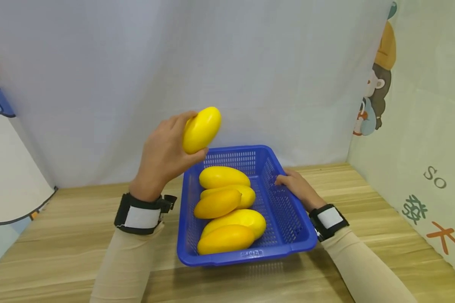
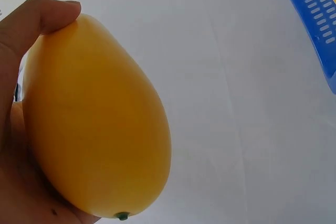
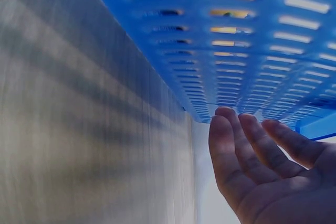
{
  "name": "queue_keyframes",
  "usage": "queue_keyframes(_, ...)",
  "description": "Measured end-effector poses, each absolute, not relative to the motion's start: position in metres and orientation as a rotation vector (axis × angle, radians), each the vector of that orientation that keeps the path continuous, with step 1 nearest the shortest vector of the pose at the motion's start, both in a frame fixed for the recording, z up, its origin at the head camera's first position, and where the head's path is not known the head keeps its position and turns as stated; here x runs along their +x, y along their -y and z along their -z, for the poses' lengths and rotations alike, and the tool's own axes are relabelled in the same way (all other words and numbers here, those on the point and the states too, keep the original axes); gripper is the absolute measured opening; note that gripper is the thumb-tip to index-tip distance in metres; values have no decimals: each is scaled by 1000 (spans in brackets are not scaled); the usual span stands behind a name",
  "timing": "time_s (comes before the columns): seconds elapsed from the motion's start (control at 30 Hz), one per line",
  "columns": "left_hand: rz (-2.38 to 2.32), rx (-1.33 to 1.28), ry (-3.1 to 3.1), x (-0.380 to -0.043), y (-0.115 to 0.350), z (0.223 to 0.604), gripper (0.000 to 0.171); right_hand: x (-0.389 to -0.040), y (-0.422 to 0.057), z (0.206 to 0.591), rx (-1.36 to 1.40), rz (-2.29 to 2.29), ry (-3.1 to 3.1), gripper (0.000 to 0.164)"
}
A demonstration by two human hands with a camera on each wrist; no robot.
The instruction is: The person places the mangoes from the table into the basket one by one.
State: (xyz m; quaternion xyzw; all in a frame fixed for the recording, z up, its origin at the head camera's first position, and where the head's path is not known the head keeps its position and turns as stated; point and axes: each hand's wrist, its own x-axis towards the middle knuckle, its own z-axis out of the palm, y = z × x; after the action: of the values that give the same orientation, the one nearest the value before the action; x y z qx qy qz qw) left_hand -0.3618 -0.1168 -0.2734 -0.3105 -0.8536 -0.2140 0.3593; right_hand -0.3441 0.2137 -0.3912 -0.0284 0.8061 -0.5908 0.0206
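My left hand [image 1: 164, 153] grips a bright yellow mango [image 1: 202, 129] above the far left corner of a blue plastic basket [image 1: 307, 240]. In the left wrist view the held mango [image 2: 105, 124] fills much of the frame, with a small dark green stem end at the bottom. My right hand [image 1: 298, 188] holds the basket's right rim, thumb over the top. Its fingers [image 3: 252, 150] lie against the outside of the slotted wall in the right wrist view. Several yellow mangoes [image 1: 224, 176] lie in the basket's left half.
The basket is over a wood-grain table [image 1: 79, 244], and a shadow falls below its front edge. A pale grey cloth [image 1: 280, 75] hangs behind. To the right stands a light green panel [image 1: 421, 126] with printed figures and letters; a printed white panel [image 1: 15, 168] is on the left.
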Motion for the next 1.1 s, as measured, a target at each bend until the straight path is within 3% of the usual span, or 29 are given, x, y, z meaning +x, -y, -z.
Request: queue_keyframes(1.1,551,-930,2305,-384,89,287,74,-344,-212,391,-106,1864,-2468,40)
